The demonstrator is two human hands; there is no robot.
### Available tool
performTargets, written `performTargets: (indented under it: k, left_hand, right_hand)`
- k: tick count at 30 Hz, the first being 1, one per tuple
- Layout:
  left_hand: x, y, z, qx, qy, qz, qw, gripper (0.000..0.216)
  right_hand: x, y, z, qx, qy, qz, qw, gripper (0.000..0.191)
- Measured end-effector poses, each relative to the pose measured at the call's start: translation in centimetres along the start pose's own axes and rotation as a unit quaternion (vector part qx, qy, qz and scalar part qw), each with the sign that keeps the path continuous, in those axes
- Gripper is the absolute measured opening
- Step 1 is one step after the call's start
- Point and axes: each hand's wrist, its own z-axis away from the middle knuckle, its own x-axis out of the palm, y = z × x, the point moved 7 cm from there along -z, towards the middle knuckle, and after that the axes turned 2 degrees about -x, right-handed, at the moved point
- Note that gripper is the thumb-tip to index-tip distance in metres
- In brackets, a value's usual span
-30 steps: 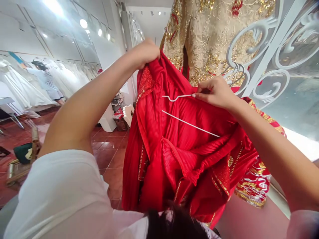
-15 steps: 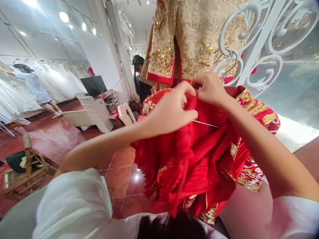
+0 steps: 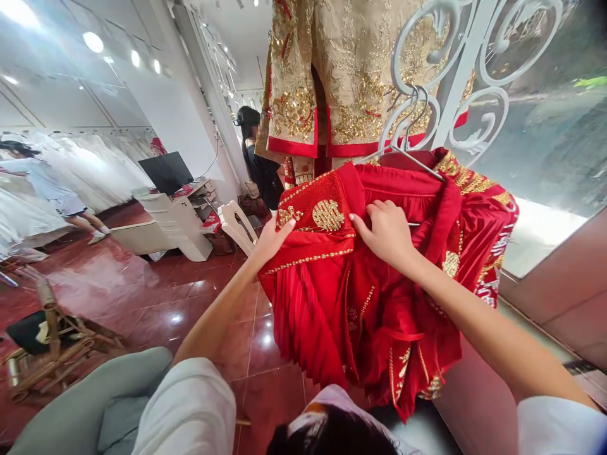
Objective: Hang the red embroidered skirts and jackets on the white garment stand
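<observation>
Hands, two: the left hand pinching the edge of a gold-beaded band, thumb in front; the right hand with thumb and bent fingers on red cloth, whether gripping or merely resting cannot be told. Red pleated garment, one, band included, spread between and below the hands, before one beige gold-embroidered garment with red hem. Farther out: white chair, one; black monitor, one; bamboo frame, one; other persons, two, one in black, one in pale clothing.
</observation>
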Motion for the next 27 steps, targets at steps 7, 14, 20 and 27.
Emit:
performTargets:
  k: [7,14,20,27]
  left_hand:
    - [3.3,-1.7,10.6,-0.034,0.136,-0.060,0.988,0.072]
    - [8.1,-6.6,19.1,-0.067,0.083,-0.064,0.992,0.064]
    - [3.6,-5.5,13.6,0.050,0.037,-0.072,0.995,0.052]
    - [-0.2,-0.3,21.8,0.228,0.347,-0.288,0.863,0.016]
  right_hand:
    - [-2.0,1.3,-0.2,0.076,0.080,-0.205,0.972,0.039]
    - [1.5,2.1,1.3,0.150,-0.011,-0.464,0.873,0.040]
    - [1.8,1.7,1.1,0.179,-0.108,-0.518,0.830,0.040]
    - [1.7,2.9,1.0,0.213,-0.072,-0.508,0.832,0.035]
